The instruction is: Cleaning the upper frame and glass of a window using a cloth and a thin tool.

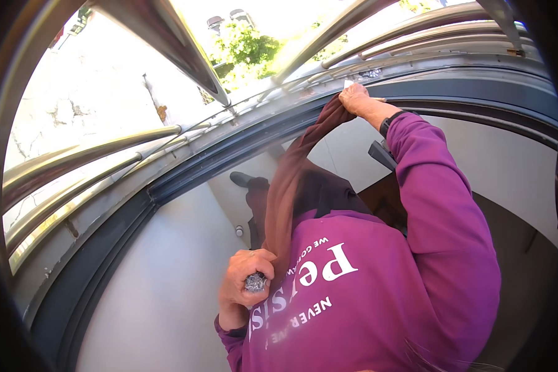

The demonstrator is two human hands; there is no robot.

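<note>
A long brown cloth (286, 195) hangs stretched and partly twisted between my two hands. My right hand (355, 100), with a dark band on its wrist, grips its upper end at the dark window frame (279, 121); a small white piece shows above the fingers. My left hand (246, 276) is lower, before the purple sweatshirt, closed around the cloth's lower end. A crinkled silvery, clear-looking thing (255, 282) shows within its curled fingers; what it is cannot be told.
Metal bars (93, 149) run outside the window above a worn sill (204, 135). Beyond lie bright ground and a green bush (246, 46). A pale wall (167, 279) is at the left. Below are a dark shoe (242, 179) and a small white cylindrical thing (239, 230) on the floor.
</note>
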